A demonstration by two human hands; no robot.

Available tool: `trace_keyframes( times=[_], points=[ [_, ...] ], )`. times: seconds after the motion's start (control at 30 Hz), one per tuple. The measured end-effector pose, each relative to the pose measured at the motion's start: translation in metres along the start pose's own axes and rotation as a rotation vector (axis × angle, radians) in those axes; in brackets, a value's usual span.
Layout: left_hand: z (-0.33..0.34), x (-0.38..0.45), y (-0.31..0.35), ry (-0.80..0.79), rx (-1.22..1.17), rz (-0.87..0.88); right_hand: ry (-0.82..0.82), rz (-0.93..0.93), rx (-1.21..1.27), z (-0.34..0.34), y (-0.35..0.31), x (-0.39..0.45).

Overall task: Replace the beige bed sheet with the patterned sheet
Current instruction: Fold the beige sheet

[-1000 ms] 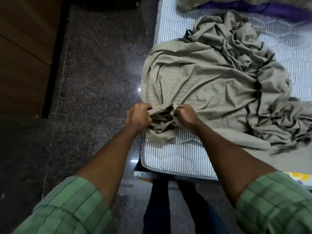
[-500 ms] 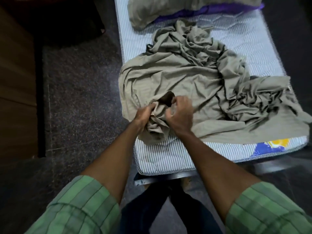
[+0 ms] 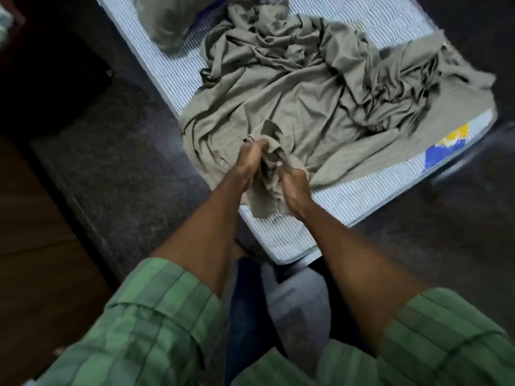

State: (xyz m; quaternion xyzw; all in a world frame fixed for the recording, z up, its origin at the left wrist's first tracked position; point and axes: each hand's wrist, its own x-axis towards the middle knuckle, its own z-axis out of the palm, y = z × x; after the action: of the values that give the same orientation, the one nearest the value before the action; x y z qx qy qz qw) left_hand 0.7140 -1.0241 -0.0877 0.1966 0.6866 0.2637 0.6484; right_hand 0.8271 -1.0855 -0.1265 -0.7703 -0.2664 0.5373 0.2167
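Gripping bunched beige sheet point(image 3: 292, 107), left hand point(image 3: 249, 157), right hand point(image 3: 292, 188), both grips closed tight

Single view, head-worn, wide-angle. Looks forward and steeply down from above own forearms. Left hand point(image 3: 249, 158) and right hand point(image 3: 292, 185) sit near frame centre, close to lens. Mattress point(image 3: 281, 240) runs away beyond hands toward top right, tilted in frame. Floor point(image 3: 125, 140) left of left hand. Green sleeves point(image 3: 156, 324) fill bottom edge, nearest camera.
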Motion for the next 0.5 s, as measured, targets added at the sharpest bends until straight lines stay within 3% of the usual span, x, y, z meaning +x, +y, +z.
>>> trace_keyframes(
  times=[0.07,0.2,0.4,0.5],
  points=[
    [-0.019,-0.012,-0.011,-0.025,0.271,0.077,0.028,0.153,0.334,0.014,-0.010,-0.011],
    [-0.055,-0.038,-0.036,0.013,0.648,0.328,-0.081,0.250,0.662,0.025,-0.036,-0.042],
    [-0.047,-0.086,-0.043,-0.130,0.642,0.546,-0.030,0.216,0.761,-0.005,-0.074,-0.081],
    [-0.038,-0.102,-0.035,-0.024,0.669,0.497,-0.030,0.191,0.707,-0.019,-0.081,-0.090]
  ],
)
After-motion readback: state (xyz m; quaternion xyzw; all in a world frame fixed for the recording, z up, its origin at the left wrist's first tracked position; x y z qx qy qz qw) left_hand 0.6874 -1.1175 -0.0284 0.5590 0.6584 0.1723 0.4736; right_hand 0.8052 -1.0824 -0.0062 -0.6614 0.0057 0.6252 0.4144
